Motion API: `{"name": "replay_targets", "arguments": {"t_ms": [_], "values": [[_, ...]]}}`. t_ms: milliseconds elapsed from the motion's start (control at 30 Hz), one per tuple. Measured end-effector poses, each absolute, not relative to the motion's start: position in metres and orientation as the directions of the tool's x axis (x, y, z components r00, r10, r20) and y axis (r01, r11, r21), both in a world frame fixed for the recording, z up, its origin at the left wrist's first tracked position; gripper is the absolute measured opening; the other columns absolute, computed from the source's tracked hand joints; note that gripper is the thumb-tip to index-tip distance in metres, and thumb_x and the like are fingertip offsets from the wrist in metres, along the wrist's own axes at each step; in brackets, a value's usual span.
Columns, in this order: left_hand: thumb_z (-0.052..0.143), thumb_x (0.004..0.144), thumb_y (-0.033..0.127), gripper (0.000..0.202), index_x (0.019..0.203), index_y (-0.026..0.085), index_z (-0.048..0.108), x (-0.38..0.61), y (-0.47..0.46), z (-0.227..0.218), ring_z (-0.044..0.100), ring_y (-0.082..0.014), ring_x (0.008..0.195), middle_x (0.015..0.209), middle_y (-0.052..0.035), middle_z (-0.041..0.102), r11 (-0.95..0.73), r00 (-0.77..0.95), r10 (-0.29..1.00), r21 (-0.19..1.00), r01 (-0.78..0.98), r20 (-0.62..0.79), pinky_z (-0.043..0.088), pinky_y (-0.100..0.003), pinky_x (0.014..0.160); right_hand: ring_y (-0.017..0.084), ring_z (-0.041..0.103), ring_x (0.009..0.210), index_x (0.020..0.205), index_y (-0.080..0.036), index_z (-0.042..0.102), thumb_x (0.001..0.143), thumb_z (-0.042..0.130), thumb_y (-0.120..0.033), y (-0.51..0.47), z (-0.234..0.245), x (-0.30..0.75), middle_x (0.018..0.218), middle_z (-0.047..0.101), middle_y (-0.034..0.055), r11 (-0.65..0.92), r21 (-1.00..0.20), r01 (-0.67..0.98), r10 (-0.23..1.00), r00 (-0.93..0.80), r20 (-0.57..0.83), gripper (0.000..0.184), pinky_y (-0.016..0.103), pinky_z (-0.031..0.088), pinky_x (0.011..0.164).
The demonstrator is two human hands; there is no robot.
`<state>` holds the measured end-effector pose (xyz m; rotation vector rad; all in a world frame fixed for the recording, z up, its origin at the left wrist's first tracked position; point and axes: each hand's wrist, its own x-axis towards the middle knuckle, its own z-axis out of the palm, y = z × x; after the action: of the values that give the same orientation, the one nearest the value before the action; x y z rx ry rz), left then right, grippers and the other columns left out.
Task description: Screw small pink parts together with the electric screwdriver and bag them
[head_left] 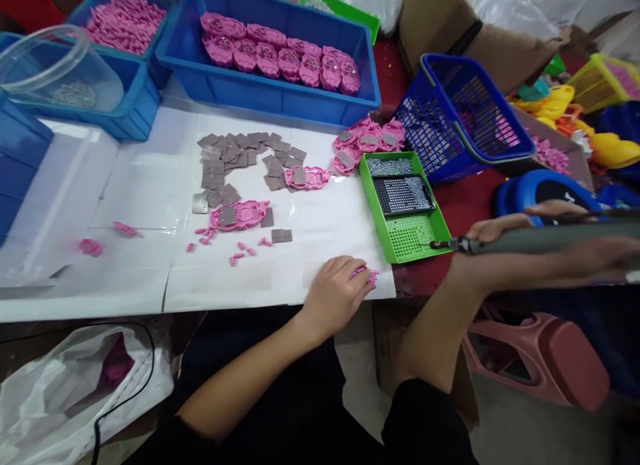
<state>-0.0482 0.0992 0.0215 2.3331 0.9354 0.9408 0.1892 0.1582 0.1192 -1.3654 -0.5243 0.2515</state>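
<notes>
My left hand (pixel 336 290) is closed around a pink plastic part (pixel 371 276) at the table's front edge; the fingers cover most of it. My right hand (pixel 520 270), smeared by motion, grips a grey electric screwdriver (pixel 533 239). The bit points left into the front section of a green tray (pixel 389 241), which also has small screws and a black perforated plate (pixel 395 195) in it. Left of the tray lie two pink shells, a nearer one (pixel 253 213) and a farther one (pixel 317 177), each bearing a grey metal plate. Loose metal plates (pixel 214 173) are scattered around them.
Blue bins line the back; the large bin (pixel 280 103) holds rows of pink assemblies. More pink shells (pixel 370 142) are piled by a blue basket (pixel 425 118). Small pink pieces (pixel 239 257) lie on the white table. A pink stool (pixel 570 365) stands below right.
</notes>
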Motion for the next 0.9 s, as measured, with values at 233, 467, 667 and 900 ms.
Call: {"name": "replay_targets", "arguments": {"t_ms": [233, 467, 667, 900], "values": [[0.071, 0.112, 0.022, 0.009, 0.118, 0.018, 0.076, -0.048, 0.1, 0.022, 0.075, -0.0247, 0.107, 0.116, -0.0074, 0.081, -0.69, 0.507, 0.716, 0.595, 0.412, 0.479, 0.062, -0.04, 0.09, 0.004, 0.039, 0.041, 0.157, -0.018, 0.017, 0.115, 0.027, -0.033, 0.215, 0.1, 0.212, 0.087, 0.051, -0.0075, 0.499, -0.79, 0.357, 0.203, 0.838, 0.507, 0.046, 0.017, 0.026, 0.04], [0.068, 0.115, 0.024, 0.01, 0.118, 0.02, 0.076, -0.05, 0.101, 0.026, 0.074, -0.0242, 0.105, 0.115, -0.0073, 0.079, -0.694, 0.51, 0.712, 0.596, 0.405, 0.483, 0.062, -0.039, 0.088, 0.006, 0.042, 0.043, 0.169, -0.024, 0.006, 0.118, 0.023, -0.034, 0.219, 0.088, 0.22, 0.091, 0.056, -0.0067, 0.458, -0.81, 0.367, 0.221, 0.836, 0.503, 0.054, 0.02, 0.029, 0.039], [0.071, 0.113, 0.022, 0.01, 0.12, 0.018, 0.076, -0.05, 0.101, 0.027, 0.074, -0.0248, 0.105, 0.115, -0.0077, 0.08, -0.706, 0.505, 0.702, 0.585, 0.4, 0.502, 0.061, -0.039, 0.088, 0.009, 0.042, 0.041, 0.17, -0.021, 0.003, 0.116, 0.03, -0.035, 0.222, 0.083, 0.225, 0.084, 0.057, -0.0075, 0.51, -0.769, 0.385, 0.196, 0.819, 0.54, 0.061, 0.019, 0.029, 0.036], [0.071, 0.112, 0.022, 0.006, 0.115, 0.019, 0.075, -0.048, 0.1, 0.026, 0.074, -0.0246, 0.103, 0.113, -0.0067, 0.08, -0.71, 0.5, 0.701, 0.569, 0.416, 0.509, 0.061, -0.039, 0.087, 0.009, 0.045, 0.04, 0.169, -0.016, 0.004, 0.114, 0.033, -0.033, 0.22, 0.083, 0.227, 0.08, 0.057, -0.0082, 0.49, -0.767, 0.414, 0.185, 0.811, 0.555, 0.065, 0.019, 0.032, 0.036]]}}
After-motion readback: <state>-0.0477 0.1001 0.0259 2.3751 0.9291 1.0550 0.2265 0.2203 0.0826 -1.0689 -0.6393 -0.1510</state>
